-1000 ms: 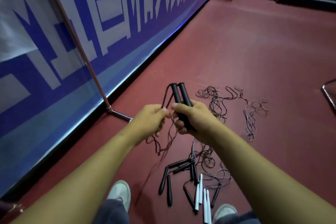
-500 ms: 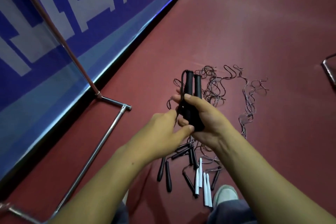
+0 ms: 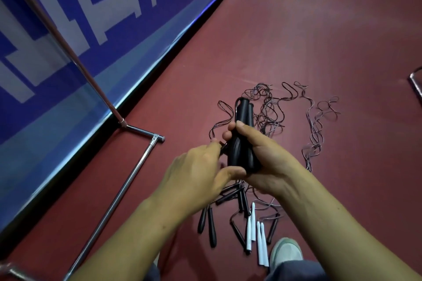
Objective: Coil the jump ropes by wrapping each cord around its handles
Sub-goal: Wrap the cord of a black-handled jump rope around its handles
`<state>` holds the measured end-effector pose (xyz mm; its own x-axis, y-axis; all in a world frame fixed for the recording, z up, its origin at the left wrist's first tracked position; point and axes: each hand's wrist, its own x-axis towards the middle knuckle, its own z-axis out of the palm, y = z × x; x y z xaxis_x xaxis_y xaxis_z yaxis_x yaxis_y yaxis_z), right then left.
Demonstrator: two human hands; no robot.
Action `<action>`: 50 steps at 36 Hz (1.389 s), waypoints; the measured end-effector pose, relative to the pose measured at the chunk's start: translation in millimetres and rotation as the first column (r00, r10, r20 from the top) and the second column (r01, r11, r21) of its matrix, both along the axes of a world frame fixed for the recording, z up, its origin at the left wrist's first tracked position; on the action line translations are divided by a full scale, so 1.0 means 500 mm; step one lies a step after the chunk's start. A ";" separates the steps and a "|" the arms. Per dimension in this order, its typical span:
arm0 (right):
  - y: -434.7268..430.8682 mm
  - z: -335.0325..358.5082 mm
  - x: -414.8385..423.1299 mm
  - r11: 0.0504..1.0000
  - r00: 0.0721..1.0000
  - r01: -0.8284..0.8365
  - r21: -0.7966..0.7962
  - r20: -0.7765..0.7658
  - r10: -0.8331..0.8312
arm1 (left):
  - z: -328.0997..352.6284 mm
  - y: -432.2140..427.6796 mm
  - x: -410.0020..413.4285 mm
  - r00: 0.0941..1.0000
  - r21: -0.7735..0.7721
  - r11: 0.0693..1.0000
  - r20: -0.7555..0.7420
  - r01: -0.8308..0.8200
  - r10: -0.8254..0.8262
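My right hand (image 3: pixel 265 157) grips two black jump rope handles (image 3: pixel 243 130) held side by side, pointing up and away from me. Just left of them, my left hand (image 3: pixel 198 173) pinches the thin dark cord (image 3: pixel 222 118), its thumb reaching under the handles. The cord loops out from the handle tops to the left. On the red floor beyond lies a tangle of loose cords (image 3: pixel 303 112). Below my hands lie several more black handles (image 3: pixel 211 223) and white handles (image 3: pixel 255 232).
A blue banner wall (image 3: pixel 68 36) runs along the left, with a chrome stand (image 3: pixel 137 166) leaning from it across the floor. My shoe (image 3: pixel 285 252) is at the bottom right, beside the white handles. A metal frame edge (image 3: pixel 415 82) shows at the far right.
My left hand has moved down and right, close under the handles. The view has tilted down toward the floor. My right hand still holds the two handles.
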<state>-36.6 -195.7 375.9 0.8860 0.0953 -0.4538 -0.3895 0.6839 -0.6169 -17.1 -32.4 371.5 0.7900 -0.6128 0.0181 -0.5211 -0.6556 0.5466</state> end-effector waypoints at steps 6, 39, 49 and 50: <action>0.004 0.011 -0.003 0.989 0.995 0.096 0.110 0.030 -0.099 | 0.001 -0.021 -0.016 0.998 -0.075 0.997 0.059 0.000 0.005; -0.027 0.011 -0.011 0.834 0.972 0.095 -0.544 0.233 0.042 | 0.042 -0.009 0.019 0.984 -0.299 0.953 0.180 0.053 0.002; -0.022 0.063 -0.014 0.988 0.979 0.113 -0.104 0.181 -0.093 | 0.059 0.002 0.024 0.989 -0.471 0.875 -0.139 -0.115 0.055; -0.017 0.068 -0.015 0.993 0.978 0.111 -0.033 0.178 -0.104 | 0.058 0.001 0.026 0.985 -0.488 0.864 -0.162 -0.125 0.051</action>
